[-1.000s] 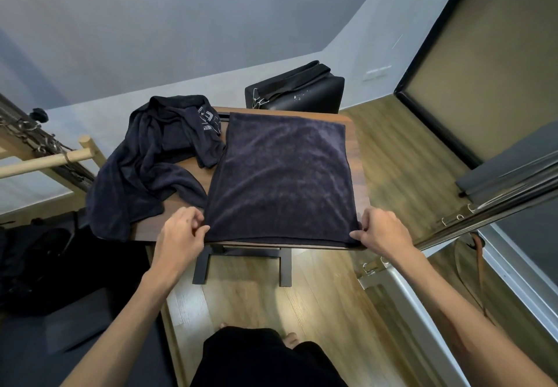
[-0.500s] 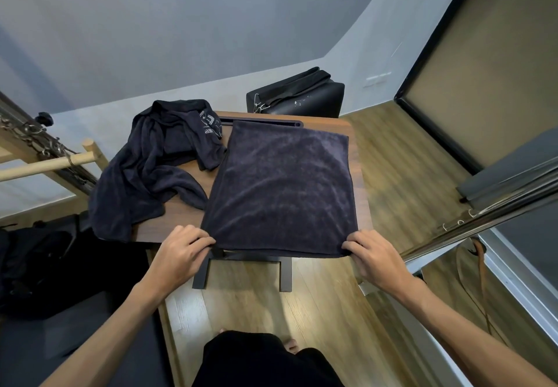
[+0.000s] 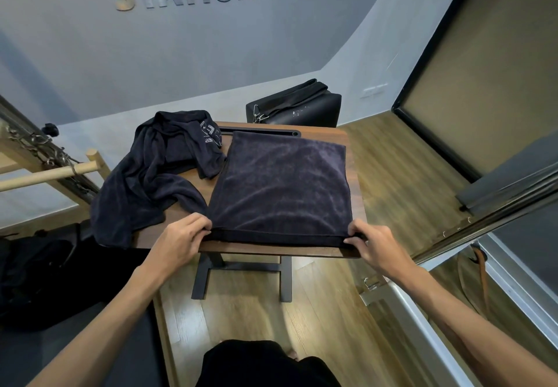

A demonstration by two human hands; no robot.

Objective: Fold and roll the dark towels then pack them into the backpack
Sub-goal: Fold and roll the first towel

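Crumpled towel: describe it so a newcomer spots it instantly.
Find the small wooden table under the STATION wall lettering. The crumpled towel is heaped on its left side, spilling over the edge. Unlike the flat folded towel beside it, it is bunched and shows pale printed markings.

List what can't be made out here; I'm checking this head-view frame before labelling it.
- Head view: flat folded dark terry towel: layer count hidden by its top face.
- White print on crumpled dark towel: creased, too small to read.
- Black bag behind the wooden table: base hidden by table; whether open, unclear.
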